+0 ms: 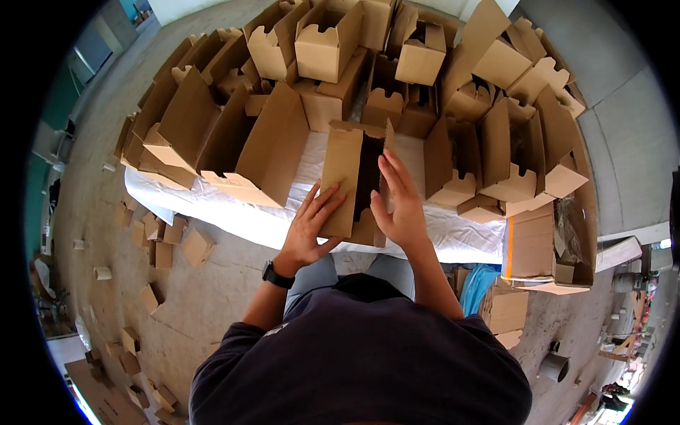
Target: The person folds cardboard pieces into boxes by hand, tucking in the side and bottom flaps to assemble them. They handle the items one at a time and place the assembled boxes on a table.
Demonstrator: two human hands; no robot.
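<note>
In front of me on the white cloth stands a narrow brown cardboard box (341, 164), with a dark gap running along its length. My left hand (312, 221) lies on the box's left panel, its fingers spread flat over the cardboard. On the other side, my right hand (398, 202) rests against the right panel with fingers stretched and thumb apart, near the edge of the gap. What lies inside the box is too dark to make out. A dark watch (278, 275) sits on my left wrist.
Several open cardboard boxes (273, 145) crowd the left and back of the cloth-covered table (234, 216). More boxes (510, 152) stand at the right. A larger carton (533, 244) with plastic inside is at the right end. Small cardboard pieces (198, 246) are scattered on the floor.
</note>
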